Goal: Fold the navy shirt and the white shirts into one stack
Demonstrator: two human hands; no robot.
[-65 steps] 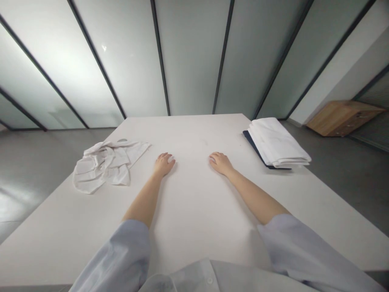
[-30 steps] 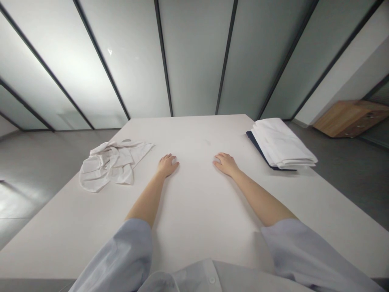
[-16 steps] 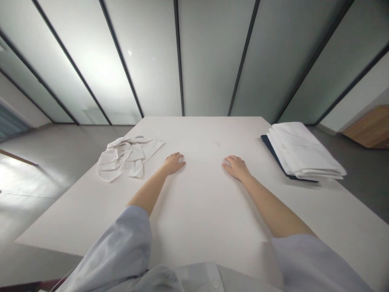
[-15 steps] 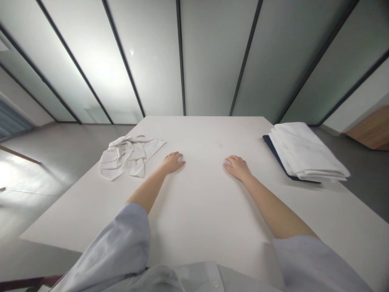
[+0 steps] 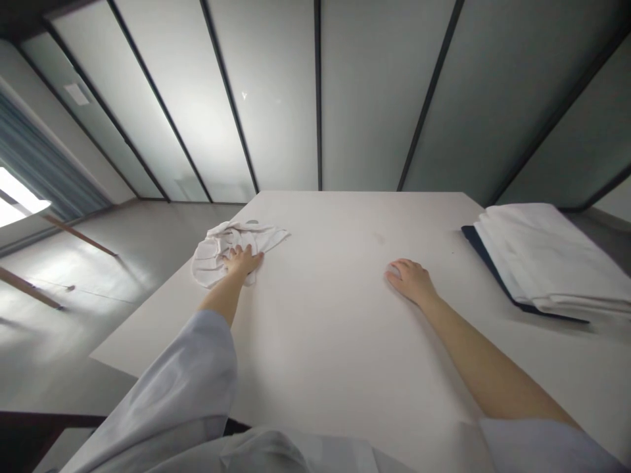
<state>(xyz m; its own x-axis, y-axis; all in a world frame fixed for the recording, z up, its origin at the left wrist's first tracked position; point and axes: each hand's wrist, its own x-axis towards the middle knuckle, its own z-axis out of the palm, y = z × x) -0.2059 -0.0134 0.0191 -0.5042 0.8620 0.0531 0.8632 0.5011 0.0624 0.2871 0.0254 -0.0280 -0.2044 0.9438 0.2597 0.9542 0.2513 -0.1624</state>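
My left hand [image 5: 241,261] lies over a crumpled white cloth [image 5: 209,261] on the left side of the white table [image 5: 325,315]. Its fingers are spread on the fabric and not closed round it. Whether the cloth is a garment, I cannot tell. My right hand [image 5: 413,281] rests on the bare tabletop right of the middle. Its fingers are loosely bent and apart from the thumb, with nothing seen in them.
A folded stack of white cloth [image 5: 557,256] sits at the right on a dark blue flat piece [image 5: 500,276]. Behind the table stands a frosted glass wall [image 5: 365,98] with dark frames. Grey floor [image 5: 113,263] shows on the left.
My left hand has moved left from the bare tabletop onto the crumpled cloth. My right hand stays on the table. The view has turned to the left.
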